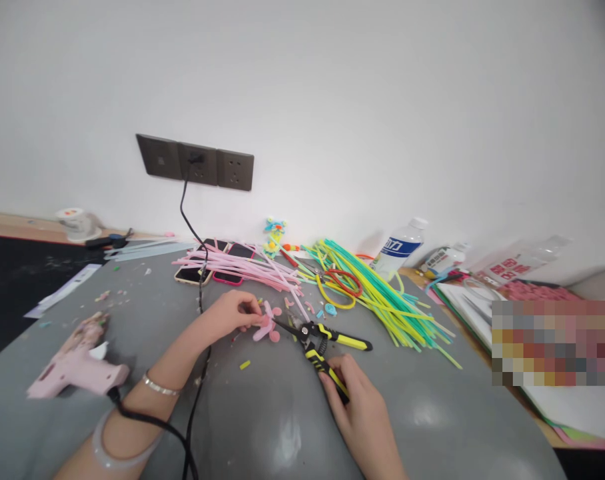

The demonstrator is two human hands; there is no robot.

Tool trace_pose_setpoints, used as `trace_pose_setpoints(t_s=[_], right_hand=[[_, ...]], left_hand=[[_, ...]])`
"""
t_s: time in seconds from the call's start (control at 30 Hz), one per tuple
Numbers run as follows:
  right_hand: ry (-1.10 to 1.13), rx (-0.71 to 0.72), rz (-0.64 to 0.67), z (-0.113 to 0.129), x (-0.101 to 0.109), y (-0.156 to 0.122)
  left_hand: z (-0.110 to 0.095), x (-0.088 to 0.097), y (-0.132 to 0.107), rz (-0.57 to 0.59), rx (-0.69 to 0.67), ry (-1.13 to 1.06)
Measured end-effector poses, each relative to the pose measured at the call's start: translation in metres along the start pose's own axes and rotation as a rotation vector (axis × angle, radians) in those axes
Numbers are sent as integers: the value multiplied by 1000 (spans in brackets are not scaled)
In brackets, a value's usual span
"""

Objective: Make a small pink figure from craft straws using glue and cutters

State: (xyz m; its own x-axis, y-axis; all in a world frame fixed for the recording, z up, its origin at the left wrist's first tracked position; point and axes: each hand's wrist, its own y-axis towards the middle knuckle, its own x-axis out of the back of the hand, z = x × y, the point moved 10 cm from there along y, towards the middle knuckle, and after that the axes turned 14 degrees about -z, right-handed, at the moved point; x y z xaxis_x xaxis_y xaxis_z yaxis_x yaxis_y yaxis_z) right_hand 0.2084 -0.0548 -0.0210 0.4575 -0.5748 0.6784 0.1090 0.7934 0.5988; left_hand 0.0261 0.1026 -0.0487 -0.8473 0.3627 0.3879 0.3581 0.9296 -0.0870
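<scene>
My left hand (230, 312) pinches a small pink pipe-cleaner flower (267, 327) and holds it on the grey mat (262, 413). My right hand (355, 403) grips one yellow-and-black handle of a pair of cutters (318, 340). The cutters' jaws are spread apart and their tip touches the flower. A pile of pink pipe cleaners (242, 267) lies just behind the flower, and a pile of green and yellow ones (382, 293) lies to the right.
A pink glue gun (77, 363) lies at the left, its black cord (197, 280) running up to a wall socket (195, 162). Phones (202, 273) lie under the pink pile. Water bottles (400, 248), red scissors (340, 281) and coloured paper sheets (572, 407) sit at the right.
</scene>
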Motion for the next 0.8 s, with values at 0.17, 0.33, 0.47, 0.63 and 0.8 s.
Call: trace_pose_setpoints(t_s=[0.17,0.33,0.47,0.63,0.8], right_hand=[[24,-32,9,-2,0,-1],[72,-93,-4,-8,0,-2],[99,-88,-29,-8,2,-2],[81,-67,-49,-10,0,-3],[76,-50,-46,-9,-2,-3]], left_hand=[[2,0,0,3,7,6],[-3,2,-2,-2,20,14],[-3,8,-2,-32,51,-9],[-2,5,-1,-6,29,-33],[-2,1,-2,34,13,-8]])
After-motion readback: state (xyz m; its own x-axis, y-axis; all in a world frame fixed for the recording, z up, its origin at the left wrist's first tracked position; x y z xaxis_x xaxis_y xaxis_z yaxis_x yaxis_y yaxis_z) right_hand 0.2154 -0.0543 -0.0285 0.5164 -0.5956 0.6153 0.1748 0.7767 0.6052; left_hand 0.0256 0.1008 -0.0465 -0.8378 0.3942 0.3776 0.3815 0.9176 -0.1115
